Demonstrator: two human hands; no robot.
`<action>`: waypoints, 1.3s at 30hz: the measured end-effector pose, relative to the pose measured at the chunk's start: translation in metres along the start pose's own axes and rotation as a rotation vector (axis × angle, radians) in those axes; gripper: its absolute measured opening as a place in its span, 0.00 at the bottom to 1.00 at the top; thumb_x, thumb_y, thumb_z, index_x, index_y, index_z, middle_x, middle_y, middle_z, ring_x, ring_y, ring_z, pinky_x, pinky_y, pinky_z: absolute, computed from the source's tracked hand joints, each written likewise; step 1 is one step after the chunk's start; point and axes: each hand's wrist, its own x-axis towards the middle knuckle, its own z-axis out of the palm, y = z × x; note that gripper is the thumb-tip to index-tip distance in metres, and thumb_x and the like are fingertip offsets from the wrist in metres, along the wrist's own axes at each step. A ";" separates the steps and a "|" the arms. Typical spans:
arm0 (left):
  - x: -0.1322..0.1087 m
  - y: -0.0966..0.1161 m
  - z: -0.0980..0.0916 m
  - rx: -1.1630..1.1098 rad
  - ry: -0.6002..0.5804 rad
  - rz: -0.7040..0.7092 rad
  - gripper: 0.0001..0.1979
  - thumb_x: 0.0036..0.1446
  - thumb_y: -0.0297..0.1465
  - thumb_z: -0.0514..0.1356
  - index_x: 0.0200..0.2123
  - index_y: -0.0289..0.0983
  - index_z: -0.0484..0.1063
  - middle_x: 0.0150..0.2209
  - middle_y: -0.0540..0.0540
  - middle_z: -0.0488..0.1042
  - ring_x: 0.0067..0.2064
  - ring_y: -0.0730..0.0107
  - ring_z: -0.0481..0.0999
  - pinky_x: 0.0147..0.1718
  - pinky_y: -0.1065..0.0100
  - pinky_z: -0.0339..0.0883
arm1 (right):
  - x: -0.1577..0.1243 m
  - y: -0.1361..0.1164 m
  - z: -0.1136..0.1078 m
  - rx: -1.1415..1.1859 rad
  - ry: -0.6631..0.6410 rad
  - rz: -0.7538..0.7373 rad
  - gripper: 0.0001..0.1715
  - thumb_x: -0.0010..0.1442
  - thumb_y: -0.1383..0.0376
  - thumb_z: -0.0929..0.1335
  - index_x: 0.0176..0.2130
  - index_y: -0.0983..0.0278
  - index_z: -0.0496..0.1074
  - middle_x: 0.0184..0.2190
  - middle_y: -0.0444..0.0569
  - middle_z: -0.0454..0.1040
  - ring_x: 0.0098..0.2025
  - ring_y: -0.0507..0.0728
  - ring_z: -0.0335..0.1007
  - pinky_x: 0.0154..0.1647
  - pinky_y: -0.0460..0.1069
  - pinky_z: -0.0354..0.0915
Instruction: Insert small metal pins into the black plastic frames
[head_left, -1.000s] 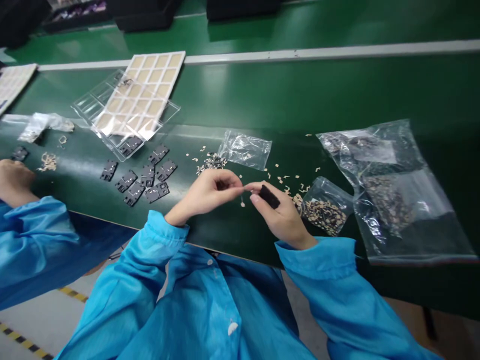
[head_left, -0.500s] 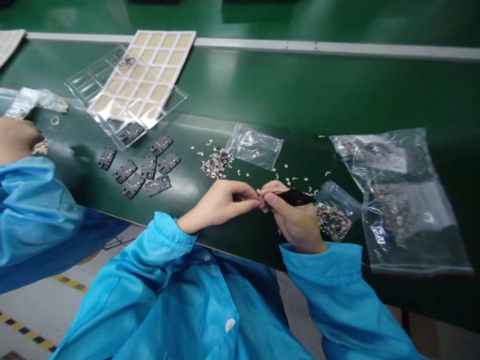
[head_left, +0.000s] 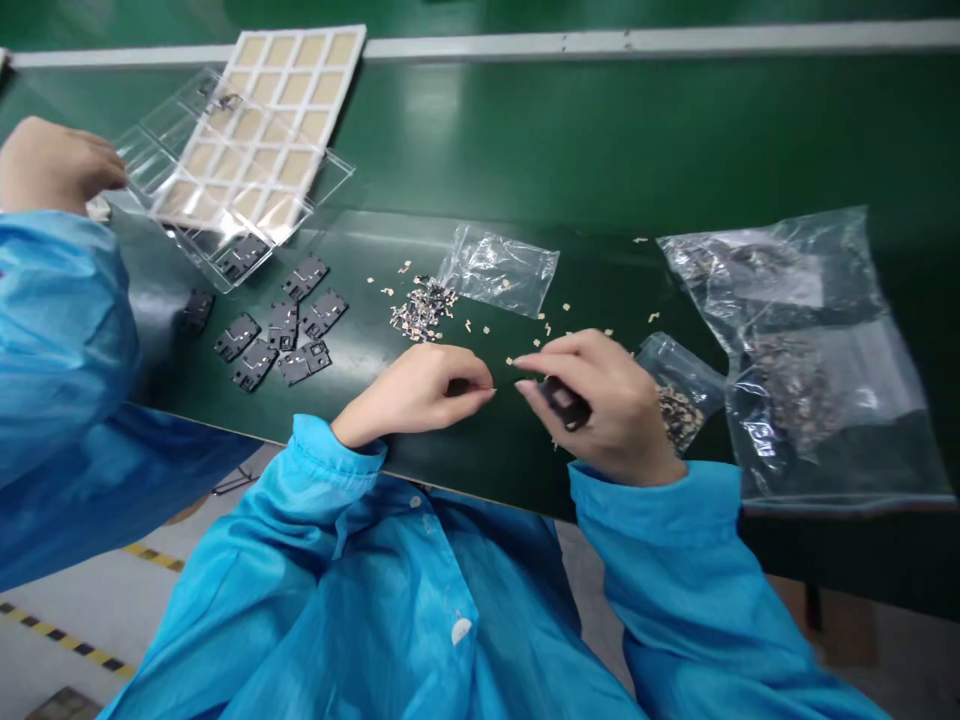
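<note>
Left hand (head_left: 412, 392), grip pinched closed, any held item too small to tell, right hand (head_left: 604, 405), grip closed on a small black rectangular piece (head_left: 564, 403), over a dark green table (head_left: 600, 150)

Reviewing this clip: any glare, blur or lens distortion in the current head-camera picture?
Head view: glare lies on the clear plastic tray and green bench mat; the wide lens bows the bench's front edge; the small loose pieces look somewhat soft.

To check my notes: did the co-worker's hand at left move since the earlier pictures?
Yes. The co-worker's hand moved farther onto the bench, up beside the clear tray.
</note>
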 end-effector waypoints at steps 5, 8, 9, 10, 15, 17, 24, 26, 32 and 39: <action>0.001 -0.001 -0.001 0.051 -0.046 0.014 0.07 0.59 0.28 0.58 0.32 0.35 0.76 0.30 0.48 0.77 0.31 0.73 0.72 0.31 0.72 0.62 | -0.004 0.003 0.011 -0.115 -0.216 -0.151 0.11 0.65 0.64 0.63 0.36 0.62 0.75 0.33 0.50 0.77 0.33 0.56 0.68 0.32 0.53 0.59; 0.000 -0.001 -0.002 0.036 -0.036 0.029 0.08 0.60 0.29 0.57 0.32 0.35 0.75 0.30 0.48 0.77 0.31 0.73 0.73 0.32 0.72 0.63 | -0.004 0.002 0.013 -0.098 -0.235 -0.158 0.11 0.64 0.66 0.63 0.36 0.63 0.74 0.32 0.49 0.78 0.32 0.56 0.68 0.32 0.52 0.58; 0.000 0.000 -0.003 0.035 -0.032 0.033 0.08 0.60 0.29 0.57 0.32 0.35 0.75 0.30 0.48 0.76 0.31 0.73 0.73 0.32 0.72 0.63 | -0.004 0.002 0.013 -0.091 -0.225 -0.156 0.11 0.64 0.66 0.63 0.37 0.63 0.74 0.31 0.49 0.78 0.32 0.56 0.69 0.32 0.52 0.58; 0.000 0.000 -0.003 0.039 -0.031 0.032 0.08 0.60 0.29 0.57 0.32 0.35 0.75 0.30 0.47 0.76 0.31 0.73 0.73 0.33 0.72 0.63 | -0.004 0.001 0.012 -0.087 -0.212 -0.151 0.10 0.64 0.66 0.63 0.37 0.63 0.74 0.31 0.49 0.78 0.31 0.56 0.69 0.31 0.52 0.58; 0.000 -0.001 -0.003 0.069 -0.057 0.009 0.08 0.60 0.30 0.57 0.31 0.35 0.76 0.30 0.48 0.75 0.31 0.73 0.72 0.32 0.71 0.62 | -0.004 -0.001 0.012 -0.099 -0.195 -0.113 0.11 0.63 0.65 0.64 0.34 0.62 0.75 0.30 0.49 0.79 0.32 0.56 0.71 0.32 0.51 0.59; 0.000 -0.001 -0.003 0.074 -0.046 0.006 0.09 0.60 0.30 0.57 0.32 0.35 0.76 0.30 0.48 0.75 0.31 0.73 0.72 0.32 0.71 0.62 | -0.005 -0.001 0.013 -0.090 -0.199 -0.106 0.11 0.62 0.65 0.64 0.34 0.62 0.75 0.30 0.49 0.79 0.31 0.56 0.72 0.31 0.52 0.60; -0.001 -0.002 -0.003 0.139 -0.086 0.008 0.09 0.60 0.29 0.57 0.33 0.35 0.77 0.31 0.47 0.75 0.31 0.71 0.72 0.31 0.71 0.61 | -0.004 -0.001 0.011 -0.111 -0.153 -0.105 0.09 0.61 0.64 0.65 0.37 0.64 0.75 0.30 0.50 0.78 0.32 0.57 0.72 0.32 0.52 0.60; -0.001 -0.002 -0.003 0.163 -0.109 0.006 0.10 0.60 0.30 0.56 0.33 0.36 0.77 0.31 0.47 0.75 0.31 0.71 0.72 0.31 0.70 0.62 | -0.004 0.000 0.012 -0.117 -0.166 -0.133 0.09 0.62 0.65 0.65 0.34 0.63 0.74 0.30 0.49 0.79 0.31 0.56 0.72 0.31 0.52 0.59; -0.002 -0.002 -0.002 0.145 -0.065 0.012 0.10 0.61 0.31 0.56 0.33 0.36 0.76 0.32 0.47 0.76 0.32 0.71 0.73 0.31 0.70 0.62 | -0.006 0.000 0.016 -0.075 -0.206 -0.097 0.10 0.62 0.65 0.64 0.33 0.62 0.73 0.29 0.49 0.78 0.30 0.56 0.72 0.30 0.51 0.59; -0.003 -0.007 0.018 0.507 0.428 0.342 0.12 0.64 0.34 0.56 0.30 0.36 0.74 0.29 0.45 0.76 0.30 0.71 0.71 0.30 0.68 0.62 | -0.003 -0.006 0.013 0.047 -0.037 0.020 0.06 0.61 0.67 0.66 0.34 0.62 0.73 0.29 0.48 0.79 0.31 0.56 0.75 0.31 0.50 0.66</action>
